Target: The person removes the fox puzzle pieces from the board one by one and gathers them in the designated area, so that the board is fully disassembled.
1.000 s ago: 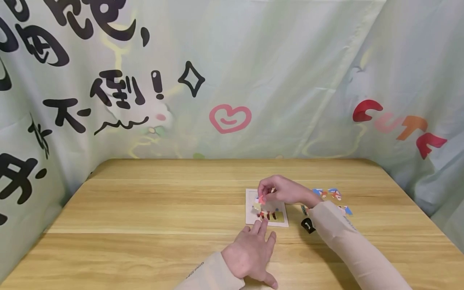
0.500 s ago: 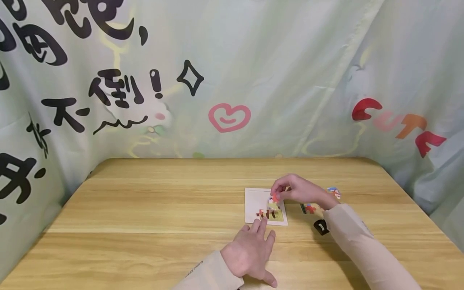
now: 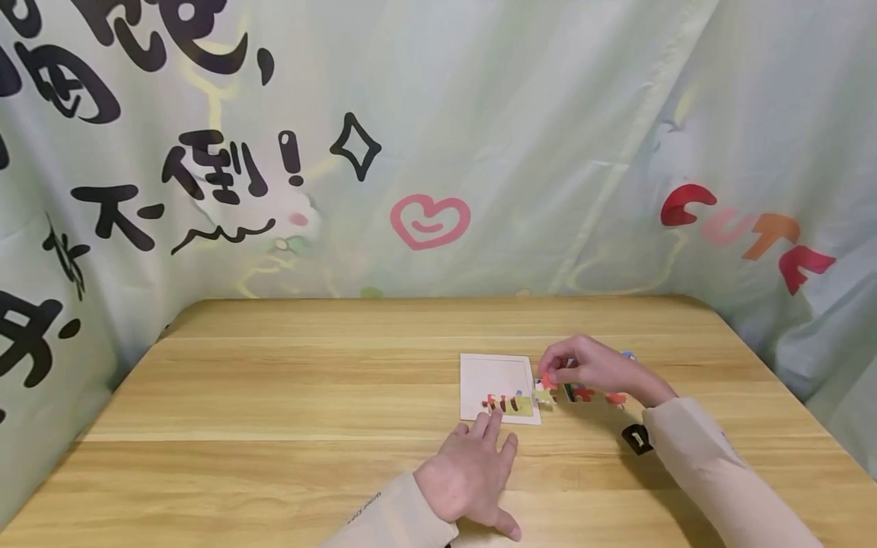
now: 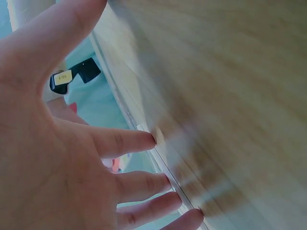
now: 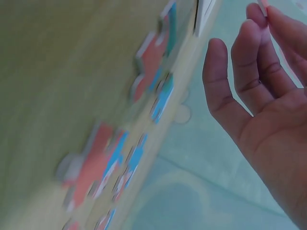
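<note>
A white puzzle board (image 3: 483, 380) lies on the table with joined puzzle pieces (image 3: 510, 405) along its near right side. My left hand (image 3: 466, 479) rests with spread fingers, fingertips at the board's near edge. In the left wrist view the left hand (image 4: 76, 153) shows straight fingers reaching the board's rim. My right hand (image 3: 596, 367) pinches a red and pale yellow puzzle piece (image 3: 545, 391) above the board's right edge. At the top of the right wrist view, only a thin edge of that piece (image 5: 263, 5) shows between thumb and finger of the right hand (image 5: 268, 91).
Several loose puzzle pieces, among them a red one (image 3: 582, 394), lie right of the board, partly behind the right hand. A wooden table (image 3: 274, 426) extends around, with a printed curtain (image 3: 548, 152) behind it. A black device (image 3: 637, 439) hangs by the right sleeve.
My right hand has carried the pinched puzzle piece rightward, from over the board's middle to its right edge. The left hand stays in place at the near edge.
</note>
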The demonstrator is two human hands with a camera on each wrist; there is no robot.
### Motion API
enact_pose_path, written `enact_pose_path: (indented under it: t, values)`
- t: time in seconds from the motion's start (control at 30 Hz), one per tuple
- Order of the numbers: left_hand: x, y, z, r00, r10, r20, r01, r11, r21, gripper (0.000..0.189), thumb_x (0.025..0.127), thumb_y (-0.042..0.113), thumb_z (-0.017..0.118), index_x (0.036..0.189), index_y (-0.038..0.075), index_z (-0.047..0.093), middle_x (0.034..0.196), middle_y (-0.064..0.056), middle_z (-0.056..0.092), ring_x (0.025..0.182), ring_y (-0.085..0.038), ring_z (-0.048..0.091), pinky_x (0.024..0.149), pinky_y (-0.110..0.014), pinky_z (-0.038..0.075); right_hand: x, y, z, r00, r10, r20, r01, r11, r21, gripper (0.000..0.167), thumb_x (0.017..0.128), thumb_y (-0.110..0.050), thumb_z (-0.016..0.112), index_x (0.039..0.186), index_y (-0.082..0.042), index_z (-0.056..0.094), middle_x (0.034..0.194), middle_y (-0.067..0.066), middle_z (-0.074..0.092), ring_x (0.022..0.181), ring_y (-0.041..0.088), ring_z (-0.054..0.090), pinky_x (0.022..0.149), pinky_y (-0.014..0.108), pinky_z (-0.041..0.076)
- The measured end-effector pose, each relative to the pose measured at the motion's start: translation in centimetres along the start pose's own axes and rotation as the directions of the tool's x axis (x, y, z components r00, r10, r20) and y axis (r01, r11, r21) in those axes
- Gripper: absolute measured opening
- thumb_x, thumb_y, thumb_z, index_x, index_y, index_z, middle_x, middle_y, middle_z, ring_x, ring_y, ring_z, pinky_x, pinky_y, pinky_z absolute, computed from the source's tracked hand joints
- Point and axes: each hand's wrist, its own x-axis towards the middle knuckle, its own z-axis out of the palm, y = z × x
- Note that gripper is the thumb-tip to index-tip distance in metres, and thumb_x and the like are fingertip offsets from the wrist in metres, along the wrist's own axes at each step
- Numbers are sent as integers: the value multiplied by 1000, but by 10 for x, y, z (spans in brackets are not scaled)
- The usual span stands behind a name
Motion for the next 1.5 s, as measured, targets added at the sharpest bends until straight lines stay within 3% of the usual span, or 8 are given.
enact_pose_path:
  t: [0.13, 0.27, 0.4, 0.6, 0.8, 1.03, 1.27, 1.5]
  values:
    - [0, 0, 0, 1000, -2, -1, 2, 1000, 0, 108, 70, 87, 64, 155, 25, 41, 162, -7, 31, 145, -19, 29, 109, -32, 38, -11, 3, -2, 1000, 30, -4, -30, 1000, 3, 11, 97, 3, 62, 97, -2, 72, 86, 1, 68, 63, 17, 57, 59, 31, 52]
    - [0, 0, 0, 1000, -6, -6, 6, 1000, 2, 108, 69, 87, 64, 155, 25, 42, 161, -6, 32, 145, -19, 30, 108, -33, 38, -20, 5, -2, 998, 60, 1, -60, 998, 19, 12, 98, 1, 61, 95, -4, 72, 78, 4, 65, 53, 12, 47, 45, 26, 41]
    - [0, 0, -1, 1000, -4, -9, 4, 1000, -2, 108, 69, 86, 65, 155, 24, 42, 161, -7, 32, 144, -19, 30, 108, -33, 39, -28, 7, -3, 998, 58, 5, -58, 998, 22, 14, 99, 1, 60, 93, -6, 70, 73, 6, 62, 50, 5, 40, 41, 23, 35]
    - [-1, -1, -1, 1000, 4, -20, -4, 1000, 7, 108, 69, 86, 65, 154, 23, 43, 161, -9, 33, 143, -20, 31, 107, -33, 39, -38, 13, -6, 1000, 21, 18, -22, 1000, 20, 13, 97, 4, 61, 92, -3, 71, 77, 1, 66, 51, 3, 40, 43, 23, 36]
    - [-1, -1, -1, 1000, 7, -23, -6, 1000, 18, 108, 69, 87, 64, 154, 23, 43, 161, -9, 33, 144, -20, 32, 107, -33, 40, -45, 21, -7, 999, -9, 43, 7, 1000, 25, 12, 94, 7, 63, 93, 0, 72, 83, -1, 68, 67, 4, 49, 54, 22, 40]
    - [-1, -1, -1, 1000, 6, -17, -5, 999, 45, 109, 70, 88, 61, 155, 23, 42, 162, -9, 32, 145, -21, 30, 107, -33, 40, -48, 25, -7, 987, -146, 58, 146, 989, 10, 20, 89, 15, 64, 86, -3, 72, 78, 3, 67, 71, 4, 52, 58, 24, 46]
    - [-1, -1, -1, 1000, 9, -14, -8, 999, 38, 109, 70, 88, 62, 155, 23, 42, 162, -9, 32, 145, -21, 30, 107, -33, 40, -52, 20, -2, 995, -89, 52, 94, 991, -95, 21, 90, 11, 67, 84, -8, 71, 83, -7, 66, 72, 2, 51, 60, 24, 45]
    - [-1, -1, -1, 1000, 12, -20, -12, 1000, 24, 109, 70, 87, 63, 154, 22, 43, 161, -9, 33, 144, -20, 31, 106, -34, 41, -52, 18, 2, 994, -80, 71, 87, 992, -87, 23, 88, 17, 62, 86, -4, 71, 78, -7, 64, 69, 0, 49, 56, 23, 43]
